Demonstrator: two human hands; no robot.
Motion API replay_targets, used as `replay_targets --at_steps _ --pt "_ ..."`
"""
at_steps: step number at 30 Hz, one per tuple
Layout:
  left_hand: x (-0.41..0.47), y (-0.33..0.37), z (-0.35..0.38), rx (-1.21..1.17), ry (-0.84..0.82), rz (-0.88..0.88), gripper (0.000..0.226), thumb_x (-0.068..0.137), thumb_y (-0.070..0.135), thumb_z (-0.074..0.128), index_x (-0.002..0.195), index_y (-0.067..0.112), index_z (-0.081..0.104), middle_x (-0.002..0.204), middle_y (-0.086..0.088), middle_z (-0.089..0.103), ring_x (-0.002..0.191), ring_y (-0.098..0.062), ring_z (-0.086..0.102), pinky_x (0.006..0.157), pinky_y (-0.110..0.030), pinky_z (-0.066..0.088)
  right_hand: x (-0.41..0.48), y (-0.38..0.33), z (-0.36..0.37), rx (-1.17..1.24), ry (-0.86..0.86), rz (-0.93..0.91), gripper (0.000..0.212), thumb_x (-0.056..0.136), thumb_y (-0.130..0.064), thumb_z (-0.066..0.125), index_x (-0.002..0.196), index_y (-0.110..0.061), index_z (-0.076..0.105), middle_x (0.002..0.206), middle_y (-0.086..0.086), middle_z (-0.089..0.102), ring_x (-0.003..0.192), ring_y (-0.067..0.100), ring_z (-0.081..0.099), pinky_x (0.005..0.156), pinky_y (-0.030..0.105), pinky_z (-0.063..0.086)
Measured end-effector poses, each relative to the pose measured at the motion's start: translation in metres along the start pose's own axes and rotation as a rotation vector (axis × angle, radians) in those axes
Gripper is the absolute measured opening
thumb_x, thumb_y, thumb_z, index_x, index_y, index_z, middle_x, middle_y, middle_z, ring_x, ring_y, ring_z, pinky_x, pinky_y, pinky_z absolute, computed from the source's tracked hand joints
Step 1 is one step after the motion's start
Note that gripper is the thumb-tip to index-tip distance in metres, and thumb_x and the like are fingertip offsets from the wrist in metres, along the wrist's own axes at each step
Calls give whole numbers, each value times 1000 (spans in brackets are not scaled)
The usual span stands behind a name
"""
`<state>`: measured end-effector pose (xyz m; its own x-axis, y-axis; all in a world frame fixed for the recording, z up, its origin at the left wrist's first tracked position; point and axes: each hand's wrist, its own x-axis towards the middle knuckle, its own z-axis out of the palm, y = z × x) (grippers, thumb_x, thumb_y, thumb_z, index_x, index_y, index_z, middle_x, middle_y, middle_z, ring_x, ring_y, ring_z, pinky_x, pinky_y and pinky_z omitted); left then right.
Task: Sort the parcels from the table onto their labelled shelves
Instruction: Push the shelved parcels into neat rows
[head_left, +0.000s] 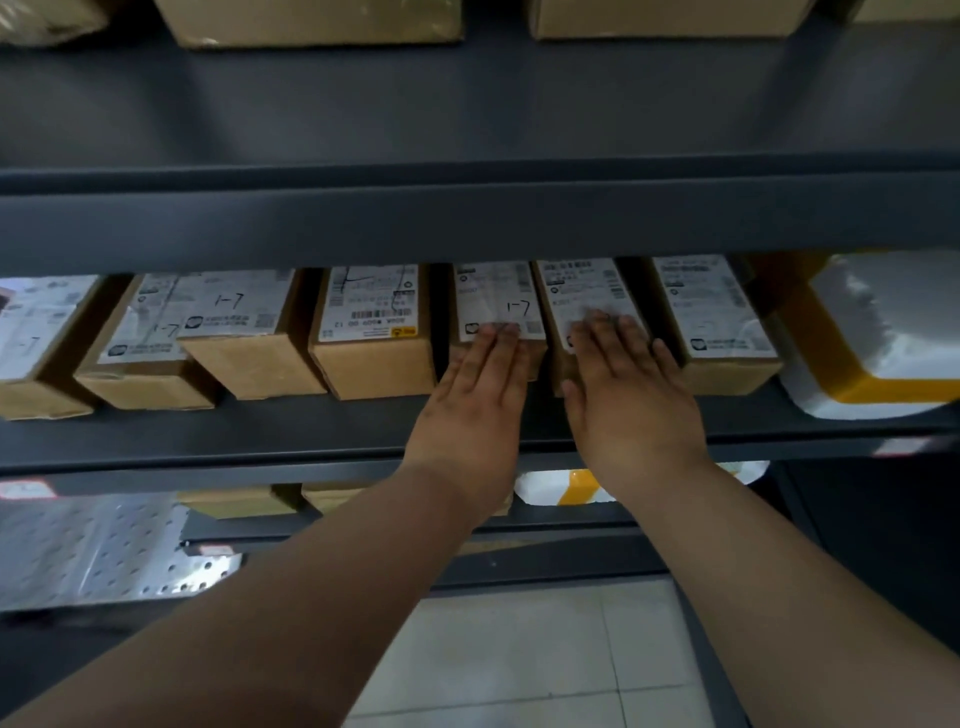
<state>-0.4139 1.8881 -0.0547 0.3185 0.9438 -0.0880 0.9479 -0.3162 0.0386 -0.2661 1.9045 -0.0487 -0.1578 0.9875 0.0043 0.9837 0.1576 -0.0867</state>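
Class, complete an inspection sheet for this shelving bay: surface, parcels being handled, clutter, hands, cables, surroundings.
Surface: dark grey shelf, carrying labelled cartons in a row.
Job's things: left parcel and right parcel, narrow, side by side, labels up.
Clutter: white foam box with yellow tape, at the row's right end.
Grippers: left hand flat on left parcel; right hand flat on right parcel; fingers straight.
Cables: nothing seen.
Surroundings: upper-shelf carton; tiled floor.

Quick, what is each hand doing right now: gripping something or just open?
Left hand: open, straight fingers pressing on a cardboard parcel.
Right hand: open, straight fingers pressing on the neighbouring parcel.
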Motion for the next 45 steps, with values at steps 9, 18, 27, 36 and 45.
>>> replay_targets --at_steps 9,18,27,36,45 --pt "4 -1 4 11 22 7 77 96 14 35 142 10 -26 157 -9 -25 143 -23 -25 119 -36 -6 17 1 2 -52 -77 73 60 101 -36 23 151 -18 -4 160 2 -9 146 22 -8 117 39 -3" --pt "7 -5 10 -25 55 27 77 95 16 37 135 13 -29 157 -7 -24 143 -22 -25 120 -37 -2 18 2 4 -77 -58 72 62 101 -35 24 150 -15 -9 159 5 -14 146 22 -12 117 41 -5" --pt "6 13 -2 -44 98 69 75 96 16 34 134 16 -30 147 2 -34 135 -13 -33 118 -33 -13 -14 35 -5 -17 70 113 64 100 -36 29 151 -11 -1 159 6 -5 146 21 -10 116 39 -8" --pt "39 65 -6 39 77 87 77 96 21 35 146 10 -23 156 -8 -26 144 -22 -24 115 -34 -16 -20 80 -11 -66 -67 209 61 101 -39 19 150 -14 -9 159 4 -12 146 20 -10 117 37 -4" --pt "50 76 -1 -1 64 26 77 94 18 40 150 9 -13 159 -10 -15 146 -24 -15 116 -34 -13 -3 85 -4 -72 -88 266 61 102 -37 17 150 -13 -12 159 5 -15 146 23 -11 118 42 -3"
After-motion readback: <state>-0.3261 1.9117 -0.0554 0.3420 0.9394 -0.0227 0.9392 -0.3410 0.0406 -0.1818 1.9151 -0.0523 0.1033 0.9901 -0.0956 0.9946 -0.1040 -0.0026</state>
